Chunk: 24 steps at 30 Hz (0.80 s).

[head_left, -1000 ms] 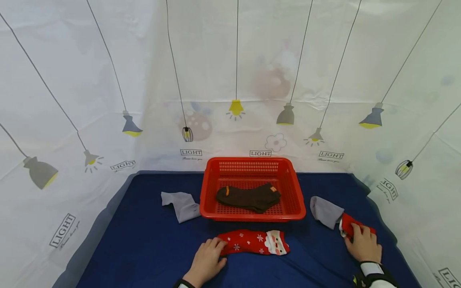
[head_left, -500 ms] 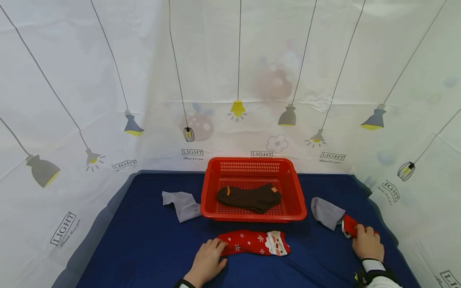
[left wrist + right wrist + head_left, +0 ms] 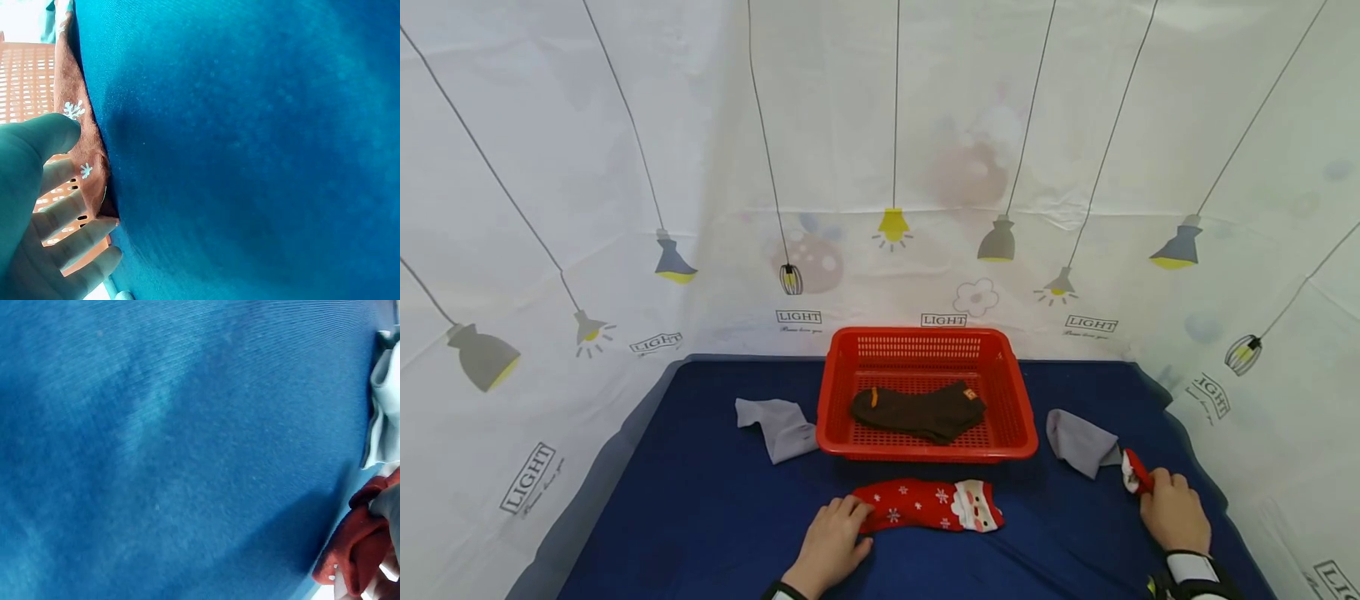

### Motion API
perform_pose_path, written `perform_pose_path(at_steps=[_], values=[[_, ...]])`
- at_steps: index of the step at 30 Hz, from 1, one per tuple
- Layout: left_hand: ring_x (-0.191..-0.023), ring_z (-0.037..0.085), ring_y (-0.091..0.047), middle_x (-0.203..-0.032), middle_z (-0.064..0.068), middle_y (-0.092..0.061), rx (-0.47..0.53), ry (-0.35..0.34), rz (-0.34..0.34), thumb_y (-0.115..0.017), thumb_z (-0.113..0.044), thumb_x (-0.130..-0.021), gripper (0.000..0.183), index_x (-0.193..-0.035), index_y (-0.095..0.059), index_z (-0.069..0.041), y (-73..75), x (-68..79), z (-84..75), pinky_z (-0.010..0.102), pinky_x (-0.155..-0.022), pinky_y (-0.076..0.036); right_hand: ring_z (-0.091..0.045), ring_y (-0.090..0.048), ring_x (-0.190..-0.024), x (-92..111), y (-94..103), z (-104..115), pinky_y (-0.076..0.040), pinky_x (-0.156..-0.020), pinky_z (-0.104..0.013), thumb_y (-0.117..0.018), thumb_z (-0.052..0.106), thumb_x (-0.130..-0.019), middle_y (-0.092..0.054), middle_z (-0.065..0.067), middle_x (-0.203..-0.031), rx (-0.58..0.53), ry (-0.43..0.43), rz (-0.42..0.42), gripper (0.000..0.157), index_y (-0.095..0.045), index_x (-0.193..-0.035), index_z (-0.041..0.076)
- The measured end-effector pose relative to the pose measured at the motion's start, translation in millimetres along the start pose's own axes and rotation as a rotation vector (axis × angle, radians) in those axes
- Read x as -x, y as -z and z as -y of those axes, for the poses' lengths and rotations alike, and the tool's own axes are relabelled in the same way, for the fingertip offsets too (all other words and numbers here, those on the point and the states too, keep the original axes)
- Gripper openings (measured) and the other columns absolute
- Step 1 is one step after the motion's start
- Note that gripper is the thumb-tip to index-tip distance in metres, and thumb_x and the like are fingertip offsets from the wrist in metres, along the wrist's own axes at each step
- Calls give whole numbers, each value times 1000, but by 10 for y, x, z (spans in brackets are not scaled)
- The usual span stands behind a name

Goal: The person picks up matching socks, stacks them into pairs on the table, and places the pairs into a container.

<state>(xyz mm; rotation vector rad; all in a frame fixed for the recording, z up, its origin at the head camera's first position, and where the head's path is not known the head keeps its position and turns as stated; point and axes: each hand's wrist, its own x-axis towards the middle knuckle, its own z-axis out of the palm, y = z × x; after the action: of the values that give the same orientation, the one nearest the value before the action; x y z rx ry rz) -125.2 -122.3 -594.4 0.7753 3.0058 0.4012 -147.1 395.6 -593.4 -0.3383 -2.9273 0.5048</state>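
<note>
A red sock [image 3: 917, 504] with snowflakes and a Santa face lies flat in front of the basket. My left hand [image 3: 829, 540] rests at its plain end with fingers loosely spread, the thumb over the fabric in the left wrist view. At the right, my right hand [image 3: 1176, 510] pinches another red sock [image 3: 1138, 473], bunched up with a white patch showing; most of it is hidden by the fingers. The right wrist view shows the folded red fabric [image 3: 359, 547] between thumb and fingers. Just beyond it lies a grey sock [image 3: 1082, 442].
A red plastic basket [image 3: 827, 400] stands at the back centre, holding dark brown socks [image 3: 921, 412] with orange marks. Another grey sock [image 3: 778, 427] lies against its left side. Dark blue cloth [image 3: 715, 517] covers the table, and a white lamp-printed curtain [image 3: 850, 150] surrounds its back and sides.
My right hand has drawn back toward the near right with the red sock, which is now more bunched and farther off the grey sock. My left hand stays in place.
</note>
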Motion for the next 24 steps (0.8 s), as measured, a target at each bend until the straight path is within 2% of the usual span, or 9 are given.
perform_pose_path(at_steps=[9, 15, 24], values=[[-93, 22, -60, -109, 4, -64, 12, 6, 11, -83, -30, -85, 37, -116, -71, -13, 13, -8, -6, 40, -77, -50, -42, -56, -69, 102, 62, 91, -48, -65, -61, -66, -4, -84, -54, -29, -84, 0, 0, -15, 28, -53, -106, -17], [-94, 22, -59, -109, 4, -64, 7, 14, 21, -83, -30, -85, 37, -116, -72, -13, 33, -11, -19, 40, -77, -50, -40, -55, -65, 198, 26, 165, -48, -59, -60, -70, -6, -80, -53, -24, -79, 4, 113, -90, 28, -55, -101, -15], [-94, 22, -59, -109, 4, -64, 15, 15, 21, -82, -29, -86, 36, -116, -71, -13, 53, -1, -31, 40, -78, -50, -40, -53, -65, 261, -45, 282, -46, -56, -59, -72, -8, -75, -53, -20, -79, -7, 200, -166, 30, -57, -100, -12]])
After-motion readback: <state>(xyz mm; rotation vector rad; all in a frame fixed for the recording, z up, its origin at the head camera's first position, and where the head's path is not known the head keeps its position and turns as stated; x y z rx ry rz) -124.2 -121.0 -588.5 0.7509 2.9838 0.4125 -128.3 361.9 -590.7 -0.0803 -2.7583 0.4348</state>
